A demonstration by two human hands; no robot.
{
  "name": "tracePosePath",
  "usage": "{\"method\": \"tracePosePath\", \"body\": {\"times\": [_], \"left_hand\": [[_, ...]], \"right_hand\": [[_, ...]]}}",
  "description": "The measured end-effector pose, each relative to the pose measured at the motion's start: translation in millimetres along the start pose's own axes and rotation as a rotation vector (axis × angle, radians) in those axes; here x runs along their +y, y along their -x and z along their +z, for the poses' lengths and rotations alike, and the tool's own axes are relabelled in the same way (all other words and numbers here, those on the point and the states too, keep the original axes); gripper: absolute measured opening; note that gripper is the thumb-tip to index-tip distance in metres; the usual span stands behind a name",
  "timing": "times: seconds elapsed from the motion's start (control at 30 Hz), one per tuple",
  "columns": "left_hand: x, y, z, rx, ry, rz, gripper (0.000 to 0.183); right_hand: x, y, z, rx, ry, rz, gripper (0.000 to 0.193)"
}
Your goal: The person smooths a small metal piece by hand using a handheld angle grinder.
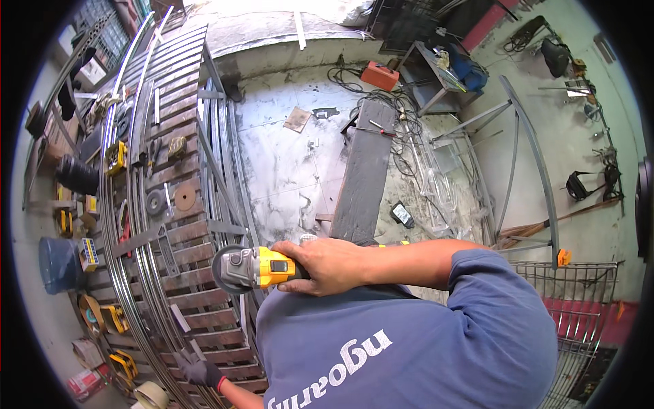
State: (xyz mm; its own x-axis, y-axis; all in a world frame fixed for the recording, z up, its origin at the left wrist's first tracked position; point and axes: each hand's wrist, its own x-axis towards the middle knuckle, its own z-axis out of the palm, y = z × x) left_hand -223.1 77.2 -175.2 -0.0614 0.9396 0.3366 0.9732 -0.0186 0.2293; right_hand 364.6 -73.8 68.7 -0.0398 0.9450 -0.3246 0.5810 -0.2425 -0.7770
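Observation:
My bare right hand [334,266] is wrapped round the body of a yellow and black angle grinder [274,266], held in front of my blue shirt. The grinder's grey head and dark round disc [225,267] point left, above the edge of a slatted metal worktable [194,300]. Lower left, my left hand [197,369] wears a dark grey glove with a red cuff and lies low over the slats. Its fingers close about the near end of a short, pale metal strip [180,318]; part of the grip is hidden.
Long metal tubes [139,273] run along the worktable, with loose discs [184,197] and yellow tape measures [116,158] among them. A dark plank [361,177] stands beyond me, near tangled cables and a red-orange box [379,76]. A wire rack [572,300] is at right.

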Motion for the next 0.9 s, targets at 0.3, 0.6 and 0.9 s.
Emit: {"method": "tracePosePath", "body": {"times": [0.3, 0.6, 0.9], "left_hand": [[36, -17, -10, -0.379, 1.966, -0.510, 0.046], [111, -21, 6, -0.465, 1.643, -0.438, 0.046], [112, 51, 43, -0.448, 0.208, 0.116, 0.038]], "right_hand": [[8, 1, -9, -0.014, -0.048, 0.024, 0.078], [11, 1, -8, 0.019, -0.058, 0.018, 0.072], [-7, -10, -2, -0.014, 0.036, 0.066, 0.070]]}}
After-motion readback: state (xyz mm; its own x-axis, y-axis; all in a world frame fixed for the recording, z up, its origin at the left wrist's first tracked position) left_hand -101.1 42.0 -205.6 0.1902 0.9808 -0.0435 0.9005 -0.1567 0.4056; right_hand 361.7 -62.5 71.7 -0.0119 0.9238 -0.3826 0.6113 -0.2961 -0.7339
